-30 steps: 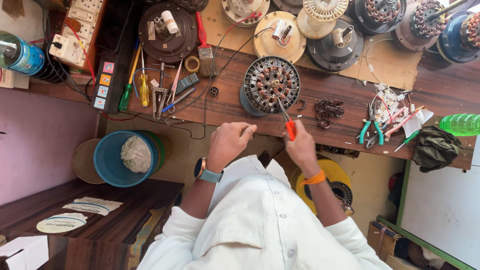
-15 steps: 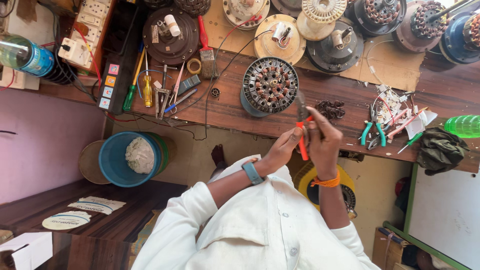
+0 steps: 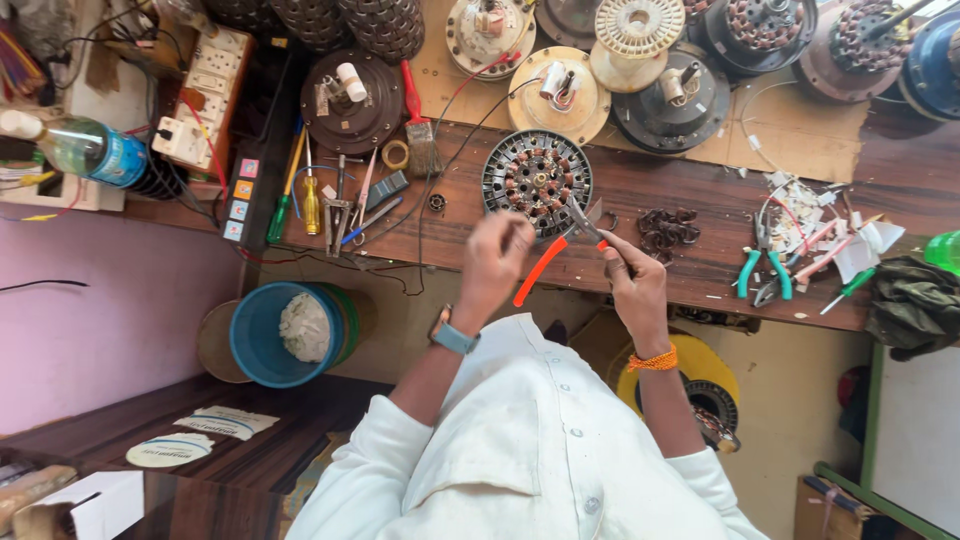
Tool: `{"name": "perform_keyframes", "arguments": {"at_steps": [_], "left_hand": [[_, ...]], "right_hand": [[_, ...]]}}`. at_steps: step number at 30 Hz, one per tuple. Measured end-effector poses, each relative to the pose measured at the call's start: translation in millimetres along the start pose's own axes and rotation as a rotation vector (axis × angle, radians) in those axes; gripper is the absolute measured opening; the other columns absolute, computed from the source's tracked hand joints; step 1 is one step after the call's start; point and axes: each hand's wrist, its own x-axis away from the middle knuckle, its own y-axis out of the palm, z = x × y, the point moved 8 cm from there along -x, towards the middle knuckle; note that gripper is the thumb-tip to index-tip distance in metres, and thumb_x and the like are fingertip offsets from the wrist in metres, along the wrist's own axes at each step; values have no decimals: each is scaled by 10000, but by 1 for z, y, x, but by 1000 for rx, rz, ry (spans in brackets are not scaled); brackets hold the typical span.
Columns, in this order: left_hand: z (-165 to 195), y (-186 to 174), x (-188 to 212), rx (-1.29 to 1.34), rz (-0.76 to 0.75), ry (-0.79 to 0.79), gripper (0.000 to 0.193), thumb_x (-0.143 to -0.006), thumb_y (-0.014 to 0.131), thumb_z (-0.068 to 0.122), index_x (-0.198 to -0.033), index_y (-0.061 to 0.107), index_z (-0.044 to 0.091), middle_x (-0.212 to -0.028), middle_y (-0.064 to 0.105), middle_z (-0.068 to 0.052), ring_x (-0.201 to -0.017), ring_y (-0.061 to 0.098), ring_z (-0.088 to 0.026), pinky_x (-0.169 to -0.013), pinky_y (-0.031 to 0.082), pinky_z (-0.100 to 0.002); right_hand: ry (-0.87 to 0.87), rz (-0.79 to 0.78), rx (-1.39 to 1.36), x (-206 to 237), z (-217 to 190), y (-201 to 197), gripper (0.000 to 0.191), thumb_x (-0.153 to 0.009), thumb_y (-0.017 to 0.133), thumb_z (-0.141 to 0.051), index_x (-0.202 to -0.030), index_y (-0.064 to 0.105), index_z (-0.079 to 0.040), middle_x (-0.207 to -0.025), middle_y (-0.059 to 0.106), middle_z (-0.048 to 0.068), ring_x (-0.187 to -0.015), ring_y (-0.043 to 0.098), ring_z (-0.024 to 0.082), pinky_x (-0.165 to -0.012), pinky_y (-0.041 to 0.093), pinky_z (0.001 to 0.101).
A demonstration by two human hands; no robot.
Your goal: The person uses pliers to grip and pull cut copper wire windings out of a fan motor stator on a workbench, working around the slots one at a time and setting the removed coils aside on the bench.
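Your right hand is gripping the orange-handled pliers just below the round stator at the frame's upper middle. Your left hand (fingers curled, blurry) is beside them; can't tell if it holds anything.

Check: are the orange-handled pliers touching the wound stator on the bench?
Touching. In the head view the metal tips of the orange-handled pliers, held in the right hand, overlap the lower right rim of the wound stator, with no gap showing.

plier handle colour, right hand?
Orange-red handles on the pliers in the right hand; head view.
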Motion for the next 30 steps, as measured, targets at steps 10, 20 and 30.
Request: {"name": "perform_keyframes", "arguments": {"at_steps": [10, 20, 30], "left_hand": [[-116, 28, -130, 404, -235, -330, 263, -1009, 655, 213, -1179, 730, 27, -1069, 757, -76, -972, 692, -148, -871, 550, -287], [-126, 46, -140, 507, -322, -320, 397, -962, 639, 107, -1359, 646, 118, -1074, 709, -18, -913, 684, -81, -832, 573, -245], [-111, 58, -156, 282, -417, -62, 224, -1030, 625, 150, -1153, 776, 39, -1048, 773, -29, -975, 681, -88, -899, 561, -288]], "right_hand": [[31, -84, 228, -20, -5, 8, 291, -990, 643, -140, -1263, 738, -104, -656, 513, -17, -588, 422, 41, -508, 363, 267], [-199, -6, 251, -14, 0, 14, 334, -1004, 672, -122, -1329, 633, -52, -641, 566, 53, -564, 429, 63, -540, 373, 257], [338, -132, -307, -15, 16, 21, 278, -989, 625, -128, -1251, 679, -50, -697, 544, -49, -522, 407, 5, -421, 280, 194]]}}
